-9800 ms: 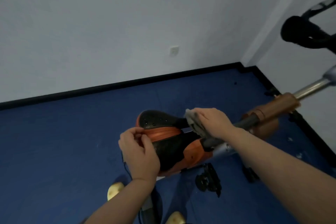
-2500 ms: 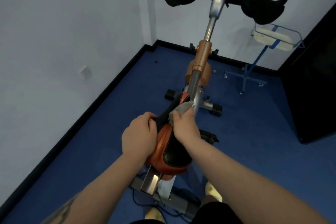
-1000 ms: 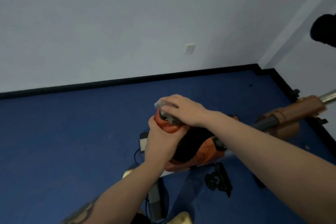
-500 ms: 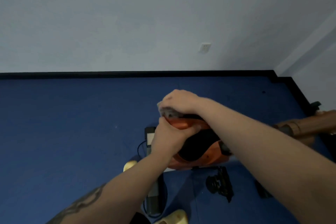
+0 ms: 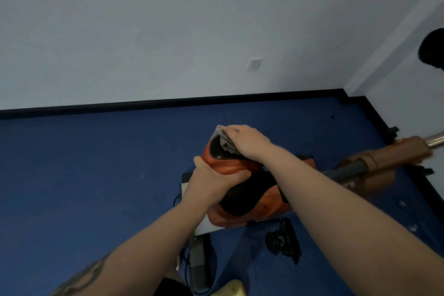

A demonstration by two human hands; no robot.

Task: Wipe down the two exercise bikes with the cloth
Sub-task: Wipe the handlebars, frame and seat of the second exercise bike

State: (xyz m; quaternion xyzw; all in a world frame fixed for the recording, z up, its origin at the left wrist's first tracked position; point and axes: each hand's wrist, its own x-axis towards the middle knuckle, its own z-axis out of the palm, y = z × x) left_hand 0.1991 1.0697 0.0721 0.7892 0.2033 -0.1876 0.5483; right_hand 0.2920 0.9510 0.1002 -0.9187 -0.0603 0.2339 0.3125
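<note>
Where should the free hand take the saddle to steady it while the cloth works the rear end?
Probably the saddle is best taken at its narrow orange waist, from the person's left, where the left hand already wraps it. That clears the black top, where the right hand presses the cloth. The wide rear would likely be harder to close a grip around.

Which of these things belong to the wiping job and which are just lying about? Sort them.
Part of the job:
- grey cloth, pressed onto the saddle by the right hand
- orange and black saddle, gripped by the left hand
- bike frame post

Just lying about:
- wall socket
- black pedal
- yellow slipper
</note>
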